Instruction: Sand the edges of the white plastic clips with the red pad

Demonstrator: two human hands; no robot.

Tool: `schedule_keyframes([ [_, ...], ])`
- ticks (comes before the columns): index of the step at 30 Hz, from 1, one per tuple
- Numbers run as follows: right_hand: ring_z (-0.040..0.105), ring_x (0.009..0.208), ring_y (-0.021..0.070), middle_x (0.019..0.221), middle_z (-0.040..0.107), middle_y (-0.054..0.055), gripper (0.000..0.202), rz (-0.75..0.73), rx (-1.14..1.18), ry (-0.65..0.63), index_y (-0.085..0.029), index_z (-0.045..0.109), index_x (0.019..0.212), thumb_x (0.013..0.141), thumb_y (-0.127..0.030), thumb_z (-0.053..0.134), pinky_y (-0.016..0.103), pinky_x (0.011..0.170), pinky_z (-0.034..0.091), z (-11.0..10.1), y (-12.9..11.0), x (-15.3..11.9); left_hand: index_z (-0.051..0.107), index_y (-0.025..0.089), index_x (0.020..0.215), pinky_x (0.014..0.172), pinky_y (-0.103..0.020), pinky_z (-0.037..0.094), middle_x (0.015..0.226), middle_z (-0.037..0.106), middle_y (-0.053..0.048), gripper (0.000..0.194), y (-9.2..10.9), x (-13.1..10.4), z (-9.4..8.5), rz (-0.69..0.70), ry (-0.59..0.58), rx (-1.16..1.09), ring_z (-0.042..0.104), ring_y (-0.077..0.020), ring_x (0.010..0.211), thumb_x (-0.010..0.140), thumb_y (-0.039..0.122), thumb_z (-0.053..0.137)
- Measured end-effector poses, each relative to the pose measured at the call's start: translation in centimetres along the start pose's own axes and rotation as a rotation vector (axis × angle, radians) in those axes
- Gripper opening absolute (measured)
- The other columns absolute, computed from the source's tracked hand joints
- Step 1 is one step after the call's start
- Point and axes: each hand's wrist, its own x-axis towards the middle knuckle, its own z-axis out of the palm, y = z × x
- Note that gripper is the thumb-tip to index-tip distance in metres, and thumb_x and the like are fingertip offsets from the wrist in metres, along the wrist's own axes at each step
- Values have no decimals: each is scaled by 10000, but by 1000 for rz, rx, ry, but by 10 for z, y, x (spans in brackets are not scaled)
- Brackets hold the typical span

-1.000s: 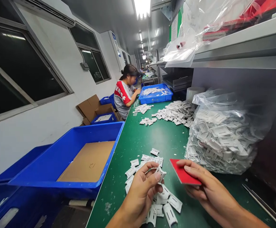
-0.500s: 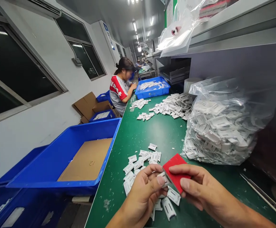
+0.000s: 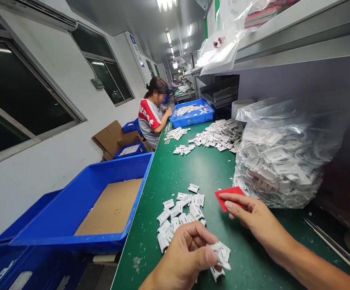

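Observation:
My left hand [image 3: 187,255] is closed, thumb against fingers, on a small white plastic part [image 3: 221,251]. More white parts lie just under it, so its outline is partly hidden. Off to the right and higher, my right hand [image 3: 250,215] pinches a thin, flat red pad [image 3: 223,195] between thumb and fingers. The pad is apart from the white part. A loose cluster of slotted white plastic parts [image 3: 179,207] spreads over the green table [image 3: 151,225] beyond my left hand.
A clear plastic bag [image 3: 277,161] full of white parts stands at right. Farther back are a heap of parts [image 3: 217,135] and a blue tray [image 3: 193,117]. A large blue bin [image 3: 81,177] holding cardboard is left of the table. A co-worker [image 3: 152,112] sits beyond.
My hands have separated: the right has moved up and away with the red pad, which was against the white part. My left hand has come lower and nearer with the part.

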Motion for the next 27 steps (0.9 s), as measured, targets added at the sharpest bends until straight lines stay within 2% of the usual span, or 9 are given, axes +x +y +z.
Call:
schedule_keyframes([
  [6, 614, 697, 156, 805, 723, 41, 360, -68, 33, -120, -193, 775, 1032, 797, -459, 711, 272, 682, 528, 5, -2, -6, 647, 162, 938, 677, -197, 502, 762, 692, 0, 215, 9, 3, 3, 43, 164, -26, 630, -75, 647, 784, 202, 790],
  [9, 663, 790, 182, 892, 757, 55, 348, -88, 26, -167, -211, 769, 1047, 819, -463, 694, 291, 761, 547, 3, -3, -11, 632, 163, 961, 680, -205, 507, 774, 690, -6, 212, 9, 4, 3, 39, 170, -31, 627, -80, 654, 804, 206, 769],
  [13, 689, 998, 248, 1127, 750, 68, 382, -113, -89, -223, -265, 738, 1137, 812, -464, 711, 335, 867, 564, 4, -1, -18, 620, 151, 940, 672, -218, 508, 790, 691, -21, 300, 4, 4, 4, 31, 136, 1, 630, -88, 647, 732, 215, 827],
  [15, 713, 947, 266, 1102, 763, 76, 394, -153, -161, -194, -272, 747, 1130, 783, -457, 734, 340, 817, 596, 6, 0, -21, 604, 156, 931, 657, -218, 503, 792, 696, -27, 353, 1, 6, 4, 34, 113, 6, 634, -93, 643, 693, 225, 856],
  [18, 744, 834, 274, 967, 793, 87, 316, -229, -172, -122, -261, 799, 999, 748, -446, 746, 315, 732, 630, 10, 1, -23, 583, 160, 884, 617, -210, 493, 771, 687, -24, 376, -2, 8, 3, 58, 92, 13, 620, -85, 606, 668, 256, 875],
  [22, 749, 895, 278, 979, 795, 80, 272, -268, -202, -99, -284, 810, 960, 752, -446, 744, 273, 741, 633, 9, 4, -23, 587, 152, 871, 605, -206, 496, 825, 691, -39, 398, -3, 9, 1, 71, 88, 52, 611, -77, 597, 651, 296, 886],
  [27, 749, 869, 264, 963, 792, 69, 272, -277, -261, -80, -292, 799, 957, 750, -462, 756, 234, 683, 630, 5, 11, -24, 605, 147, 889, 602, -198, 488, 772, 675, -29, 397, -3, 8, 0, 69, 84, 95, 614, -88, 618, 664, 327, 877],
])
